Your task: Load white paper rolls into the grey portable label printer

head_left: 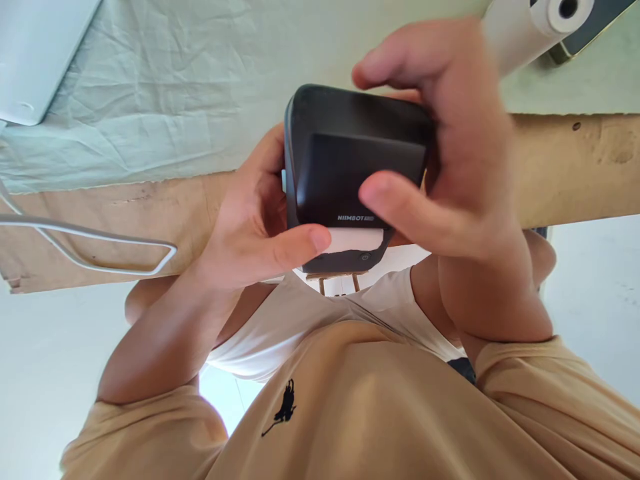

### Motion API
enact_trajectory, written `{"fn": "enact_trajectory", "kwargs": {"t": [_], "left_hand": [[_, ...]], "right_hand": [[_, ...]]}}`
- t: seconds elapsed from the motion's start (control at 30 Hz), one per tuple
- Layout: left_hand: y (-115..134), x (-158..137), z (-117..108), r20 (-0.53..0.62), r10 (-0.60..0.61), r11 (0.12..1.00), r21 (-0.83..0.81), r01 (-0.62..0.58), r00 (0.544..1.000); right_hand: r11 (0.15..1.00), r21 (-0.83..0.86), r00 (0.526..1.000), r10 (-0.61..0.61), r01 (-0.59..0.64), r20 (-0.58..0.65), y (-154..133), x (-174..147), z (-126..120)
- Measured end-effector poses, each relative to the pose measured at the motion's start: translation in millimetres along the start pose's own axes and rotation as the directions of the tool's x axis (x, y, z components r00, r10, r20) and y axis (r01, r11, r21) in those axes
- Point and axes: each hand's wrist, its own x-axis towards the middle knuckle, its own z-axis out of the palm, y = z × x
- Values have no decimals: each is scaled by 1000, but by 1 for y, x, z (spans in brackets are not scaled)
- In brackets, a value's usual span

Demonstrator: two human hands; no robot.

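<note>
We're grasping printer [357,120] in left hand [240,223], thumb overlapping paper's [357,239] left end. Right hand [465,147] is curving round right side, thumb over front; can't tell if gripping. Printer's hovering at worktop's [575,167] near edge. Roll [515,33] is lying upper right; cable [100,231] is looping left.

the cable [107,233] lies left of the printer [340,167].
</note>
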Motion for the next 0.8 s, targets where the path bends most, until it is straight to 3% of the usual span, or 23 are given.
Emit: {"fn": "enact_trajectory", "kwargs": {"t": [0.1,0.3,0.47,0.57,0.63,0.73,0.8], "left_hand": [[1,2,3,-9,48,996,-75,-48,999],[6,10,9,-97,-97,978,-194,77,991],[11,10,12,-126,-86,973,-222,56,988],[10,14,13,-179,-100,983,-170,69,979],[7,18,12,-172,-68,988,-147,43,983],[-3,22,12,-122,39,982,-177,-61,992],[-9,22,13,-195,46,967,-239,-93,980]], "right_hand": [[976,164,989,-135,144,-67,7,0,14],[986,121,992,-105,113,-70,21,4,19],[967,195,983,-145,165,-114,19,5,24],[977,171,990,-110,124,-91,16,2,25],[988,126,993,-73,84,-91,17,1,26],[976,131,975,-150,172,-163,24,2,30],[961,150,960,-202,233,-194,29,2,32]]}}
